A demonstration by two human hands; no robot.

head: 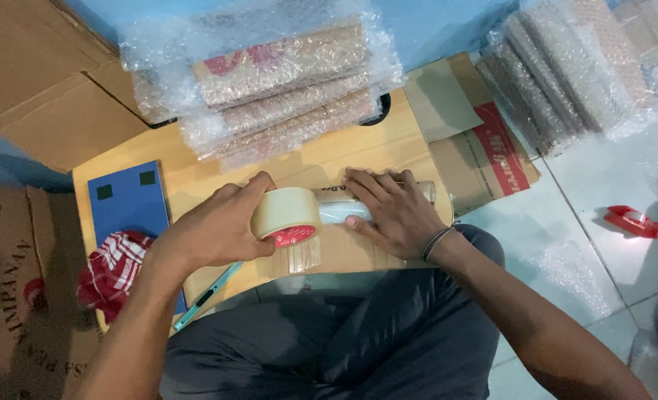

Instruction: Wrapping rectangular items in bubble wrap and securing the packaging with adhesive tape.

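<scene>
My left hand grips a roll of clear packing tape with a red core label, held on edge over a low wooden table. A strip of tape runs from the roll to a bubble-wrapped parcel lying on the table. My right hand lies flat on that parcel, fingers spread and pressing down on it. A dark band circles my right wrist.
A stack of bubble-wrapped flat parcels sits at the table's far side, another pile on the floor at right. A blue board, red checked cloth, teal cutter, red tape dispenser and cardboard boxes surround me.
</scene>
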